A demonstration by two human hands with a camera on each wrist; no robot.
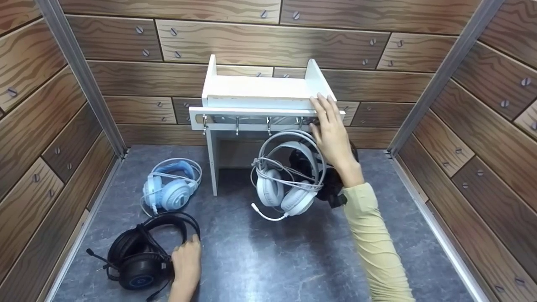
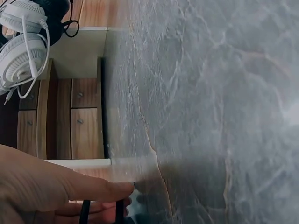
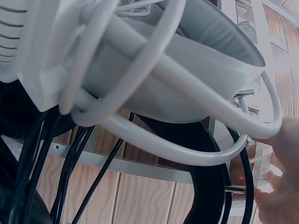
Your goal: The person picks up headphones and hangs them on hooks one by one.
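My left hand (image 1: pixel 186 262) grips the headband of a black headset (image 1: pixel 144 268) at the front left; in the left wrist view two black bands (image 2: pixel 119 212) pass between thumb and fingers. With fingers extended, my right hand (image 1: pixel 333 136) rests at the right end of a white shelf's hook rail (image 1: pixel 251 113). A white headset (image 1: pixel 300 201) with its cable wound round it hangs from the rail, beside that hand. Partly hidden behind it hangs another black headset (image 1: pixel 331 184), whose headband (image 3: pixel 210 186) shows near my right fingers in the right wrist view.
The white shelf (image 1: pixel 260 86) stands against the wood-patterned back wall (image 1: pixel 268 44). Metal hooks (image 1: pixel 237 126) line its front rail. A light blue headset (image 1: pixel 174 195) lies on the grey marbled floor (image 1: pixel 268 260), left of the shelf. Wood-patterned side walls enclose the space.
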